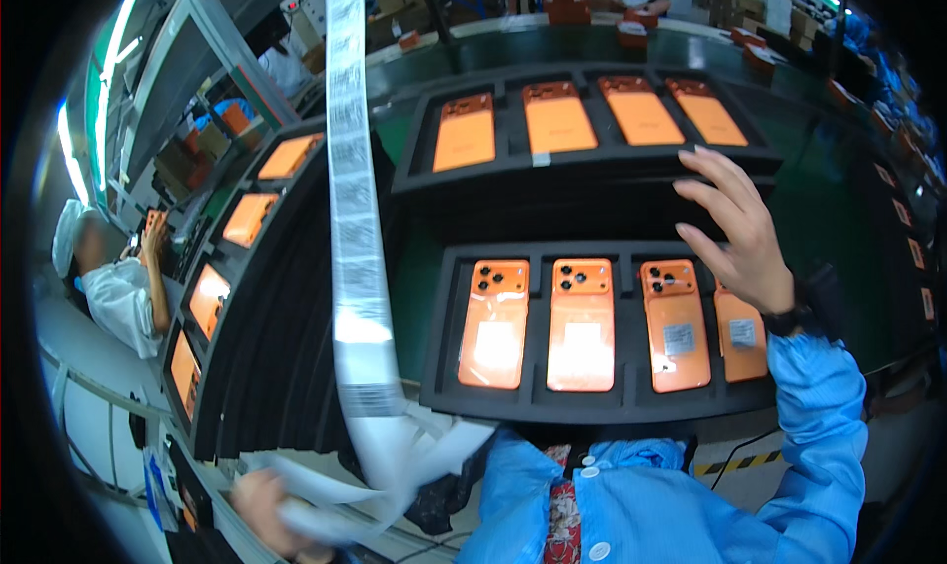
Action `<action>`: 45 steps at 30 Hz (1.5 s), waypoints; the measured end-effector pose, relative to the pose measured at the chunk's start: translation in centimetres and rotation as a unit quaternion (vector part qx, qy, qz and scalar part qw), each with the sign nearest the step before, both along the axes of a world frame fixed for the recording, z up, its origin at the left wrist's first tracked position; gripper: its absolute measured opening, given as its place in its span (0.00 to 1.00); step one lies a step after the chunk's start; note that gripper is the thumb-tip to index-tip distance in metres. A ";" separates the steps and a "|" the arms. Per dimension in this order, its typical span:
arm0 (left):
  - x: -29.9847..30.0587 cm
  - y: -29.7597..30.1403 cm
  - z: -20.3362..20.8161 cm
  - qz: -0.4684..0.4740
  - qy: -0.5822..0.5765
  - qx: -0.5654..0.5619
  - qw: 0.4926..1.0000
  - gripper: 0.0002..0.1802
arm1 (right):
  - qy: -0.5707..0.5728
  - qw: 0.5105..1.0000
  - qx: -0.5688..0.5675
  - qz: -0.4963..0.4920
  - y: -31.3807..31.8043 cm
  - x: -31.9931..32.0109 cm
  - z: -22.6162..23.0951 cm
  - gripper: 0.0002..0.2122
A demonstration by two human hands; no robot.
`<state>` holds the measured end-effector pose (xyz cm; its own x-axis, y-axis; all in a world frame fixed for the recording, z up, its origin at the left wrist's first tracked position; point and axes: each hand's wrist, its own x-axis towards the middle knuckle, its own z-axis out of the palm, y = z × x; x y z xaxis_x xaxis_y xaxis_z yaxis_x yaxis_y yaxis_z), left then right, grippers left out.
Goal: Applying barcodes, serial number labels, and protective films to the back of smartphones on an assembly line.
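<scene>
My right hand [735, 231] reaches over the right end of the near black tray [533, 402], fingers spread and holding nothing. In that tray lie several orange phones [491, 352], camera side up. A printed label [679, 339] shows on the third phone from the left and another on the partly covered rightmost one. Bright pale rectangles show on the two left phones. A long white label strip [357, 209] hangs from the top edge down to loose curls at lower left. There my left hand [264, 510], blurred, is closed around the strip's lower end.
Behind stands another black tray [602, 165] with several orange phones [557, 120]. A tall stack of black trays [271, 337] rises at left, phones in its top one. A seated person [118, 283] holds a phone at far left. A green conveyor [829, 209] carries orange items.
</scene>
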<state>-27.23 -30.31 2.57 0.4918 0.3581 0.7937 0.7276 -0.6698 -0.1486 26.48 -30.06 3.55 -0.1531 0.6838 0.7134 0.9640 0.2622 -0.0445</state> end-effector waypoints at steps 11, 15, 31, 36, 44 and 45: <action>-5.1 7.2 -33.0 0.320 -0.127 -0.505 0.792 0.23 | -0.044 0.997 -0.061 -0.024 7.5 3.9 -0.2 0.18; -6.1 9.2 -34.6 0.351 -0.226 -0.434 0.798 0.36 | -0.025 0.997 -0.074 -0.023 7.1 4.6 -0.2 0.17; 8.0 2.7 -23.1 -0.016 0.034 -0.474 0.880 0.43 | 0.049 0.987 -0.156 -0.002 -11.2 -8.9 -3.6 0.16; 7.5 3.3 -29.4 0.046 -0.066 -0.627 0.775 0.27 | 0.058 0.975 -0.216 0.014 -11.6 -9.2 -6.1 0.16; -6.1 9.4 -36.5 0.307 -0.276 -0.509 0.755 0.19 | 0.089 0.975 -0.198 -0.042 -12.0 -8.4 -5.9 0.15; -5.1 10.4 -35.7 0.286 -0.261 -0.518 0.763 0.19 | 0.089 0.974 -0.201 -0.052 -12.0 -8.5 -6.0 0.15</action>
<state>-32.35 -19.90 -33.10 -0.2655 0.9638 -0.0262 0.7239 0.2172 0.6549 17.96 -42.11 -2.43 0.0345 0.9183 0.3944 0.9519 0.0901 -0.2930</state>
